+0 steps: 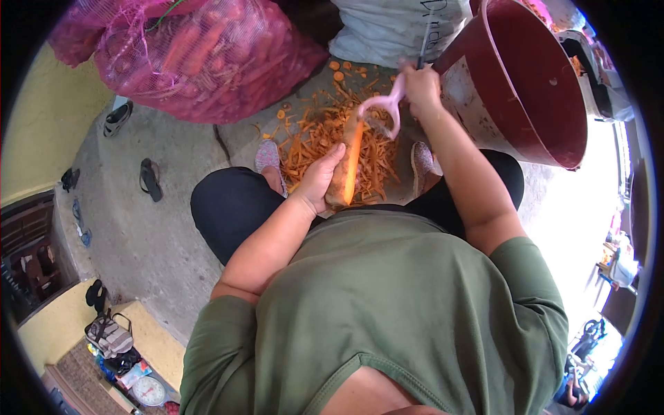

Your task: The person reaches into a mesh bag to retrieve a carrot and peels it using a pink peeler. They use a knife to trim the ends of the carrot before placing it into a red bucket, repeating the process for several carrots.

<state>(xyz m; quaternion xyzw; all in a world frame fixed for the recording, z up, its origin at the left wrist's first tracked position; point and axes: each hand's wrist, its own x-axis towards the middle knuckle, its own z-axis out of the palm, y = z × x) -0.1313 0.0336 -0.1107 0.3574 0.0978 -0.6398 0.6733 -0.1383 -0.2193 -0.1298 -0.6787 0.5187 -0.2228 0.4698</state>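
A partly peeled carrot [353, 160] is gripped near its lower end by my left hand [321, 176]. One bright orange strip runs along its side, and brown skin covers other parts. My right hand [420, 90] is closed around a pink Y-shaped peeler [389, 105], whose head is at the carrot's upper tip. A thin knife [424, 45] with a dark handle also sticks up from the right hand. Below the carrot, a heap of orange peelings [311, 149] covers the floor between my feet.
A pink mesh sack of carrots [214, 62] stands ahead on the left, beside a white sack [387, 31]. A large dark red bucket [477, 104] tilts close by my right arm. Sandals [149, 178] lie on the concrete floor, and a dial scale [148, 391] is at lower left.
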